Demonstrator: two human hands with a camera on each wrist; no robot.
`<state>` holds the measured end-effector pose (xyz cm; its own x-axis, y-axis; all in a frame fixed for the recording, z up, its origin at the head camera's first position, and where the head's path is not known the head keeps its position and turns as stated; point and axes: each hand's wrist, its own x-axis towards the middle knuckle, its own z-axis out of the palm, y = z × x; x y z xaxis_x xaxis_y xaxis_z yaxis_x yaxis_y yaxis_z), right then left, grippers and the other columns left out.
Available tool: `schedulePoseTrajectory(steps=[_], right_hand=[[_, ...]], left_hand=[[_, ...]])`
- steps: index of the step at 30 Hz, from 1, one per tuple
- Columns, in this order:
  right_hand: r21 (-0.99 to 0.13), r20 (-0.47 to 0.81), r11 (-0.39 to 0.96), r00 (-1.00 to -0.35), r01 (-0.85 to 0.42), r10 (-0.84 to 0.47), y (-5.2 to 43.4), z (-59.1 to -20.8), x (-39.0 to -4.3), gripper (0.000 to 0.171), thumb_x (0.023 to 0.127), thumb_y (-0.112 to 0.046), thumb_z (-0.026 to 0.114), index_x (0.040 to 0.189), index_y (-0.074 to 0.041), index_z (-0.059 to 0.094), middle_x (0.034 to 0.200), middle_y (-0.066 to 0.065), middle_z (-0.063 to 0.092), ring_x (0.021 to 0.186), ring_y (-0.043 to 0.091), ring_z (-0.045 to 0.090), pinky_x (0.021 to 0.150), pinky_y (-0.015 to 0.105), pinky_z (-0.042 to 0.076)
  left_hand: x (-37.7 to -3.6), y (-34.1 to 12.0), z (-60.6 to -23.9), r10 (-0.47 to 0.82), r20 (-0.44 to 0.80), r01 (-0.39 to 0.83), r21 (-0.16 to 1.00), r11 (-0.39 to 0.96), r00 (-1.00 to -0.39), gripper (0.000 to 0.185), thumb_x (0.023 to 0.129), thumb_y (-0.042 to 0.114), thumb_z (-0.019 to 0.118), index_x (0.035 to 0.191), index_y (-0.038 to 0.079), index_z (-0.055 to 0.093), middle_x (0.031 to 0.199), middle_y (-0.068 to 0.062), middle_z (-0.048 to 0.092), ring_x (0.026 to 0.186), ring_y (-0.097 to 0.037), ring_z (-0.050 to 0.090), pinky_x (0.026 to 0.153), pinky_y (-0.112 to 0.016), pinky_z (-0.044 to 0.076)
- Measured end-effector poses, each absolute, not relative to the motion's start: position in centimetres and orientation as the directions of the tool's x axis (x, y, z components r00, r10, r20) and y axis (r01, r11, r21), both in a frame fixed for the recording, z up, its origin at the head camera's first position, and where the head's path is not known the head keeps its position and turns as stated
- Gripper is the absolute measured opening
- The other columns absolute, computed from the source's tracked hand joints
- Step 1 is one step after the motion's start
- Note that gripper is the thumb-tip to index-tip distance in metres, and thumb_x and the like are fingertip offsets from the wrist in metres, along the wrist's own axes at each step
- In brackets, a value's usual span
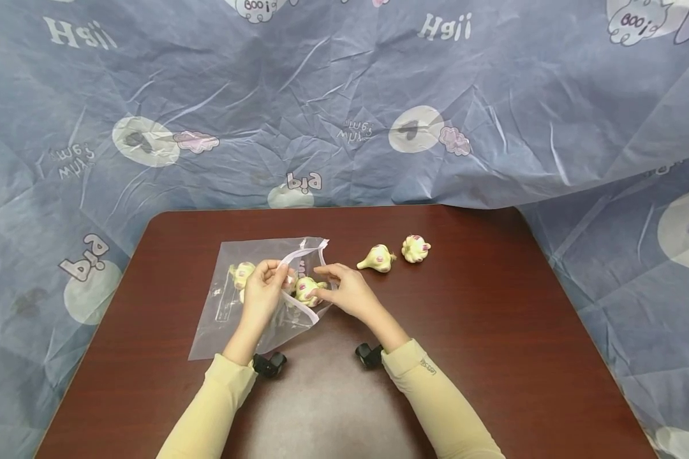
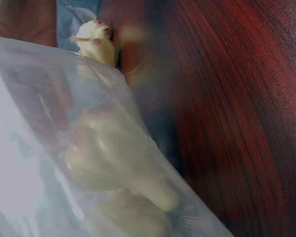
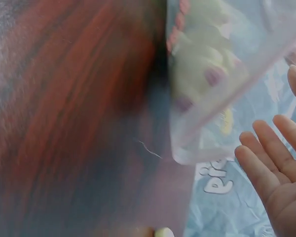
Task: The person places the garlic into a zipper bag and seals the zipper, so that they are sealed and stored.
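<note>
A clear zip bag (image 1: 209, 322) lies on the table with its white-edged mouth spread open toward the right. My left hand (image 1: 262, 290) pinches the bag's rim between thumb and fingers. Deep in the bag is a pale garlic bulb (image 1: 242, 274) with purple patches. Another garlic bulb (image 1: 305, 288) sits just inside the mouth. Beside it is my right hand (image 1: 349, 293), its thumb close to that bulb. The right wrist view shows this hand's fingers (image 3: 271, 148) straight and spread. Through the plastic, the left wrist view shows a garlic bulb (image 2: 113, 148) with a long stem.
Two more garlic bulbs lie right of the bag, one with its stem pointing left (image 1: 380, 258) and a rounder one (image 1: 416, 249) behind it. The dark red-brown table (image 1: 482, 331) has rounded far corners. A blue printed cloth (image 1: 344, 95) hangs behind it.
</note>
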<state>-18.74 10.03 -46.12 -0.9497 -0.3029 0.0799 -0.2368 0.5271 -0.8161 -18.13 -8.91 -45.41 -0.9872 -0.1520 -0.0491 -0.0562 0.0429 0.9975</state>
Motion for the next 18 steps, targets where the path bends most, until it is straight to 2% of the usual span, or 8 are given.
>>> schedulePoseTrajectory(steps=[6,12,18], right_hand=[[-0.862,0.075,0.470,-0.964,-0.191,-0.254,11.5,-45.1,-18.7,0.044,0.083,-0.017,0.079,0.123,-0.003,0.066,0.124,0.012,0.067,0.119,0.029,0.064,0.102,0.036,0.053],[-0.881,0.079,0.444,-0.977,-0.161,-0.198,13.7,-44.5,-18.9,0.043,0.085,-0.017,0.078,0.123,-0.002,0.065,0.126,0.012,0.067,0.119,0.031,0.063,0.104,0.037,0.051],[-0.906,0.072,0.410,-0.992,-0.107,-0.101,16.3,-44.0,-19.5,0.042,0.085,-0.018,0.078,0.123,-0.005,0.065,0.126,0.014,0.066,0.118,0.031,0.064,0.104,0.042,0.051]], left_hand=[[-18.2,-8.8,-45.3,-0.141,-0.047,-0.052,0.998,0.028,-0.989,0.016,0.098,0.010,0.060,0.103,-0.004,0.061,0.080,0.004,0.070,0.067,0.000,0.061,0.064,-0.013,0.054],[-18.3,-8.7,-45.4,-0.145,-0.040,-0.043,0.999,0.021,-0.989,0.019,0.098,0.012,0.060,0.104,-0.006,0.060,0.083,-0.003,0.072,0.067,0.000,0.061,0.065,-0.012,0.054],[-18.2,-8.7,-45.4,-0.143,-0.045,-0.048,0.999,0.019,-0.989,0.016,0.098,0.011,0.060,0.103,-0.004,0.060,0.081,0.004,0.070,0.068,-0.001,0.062,0.065,-0.012,0.055]])
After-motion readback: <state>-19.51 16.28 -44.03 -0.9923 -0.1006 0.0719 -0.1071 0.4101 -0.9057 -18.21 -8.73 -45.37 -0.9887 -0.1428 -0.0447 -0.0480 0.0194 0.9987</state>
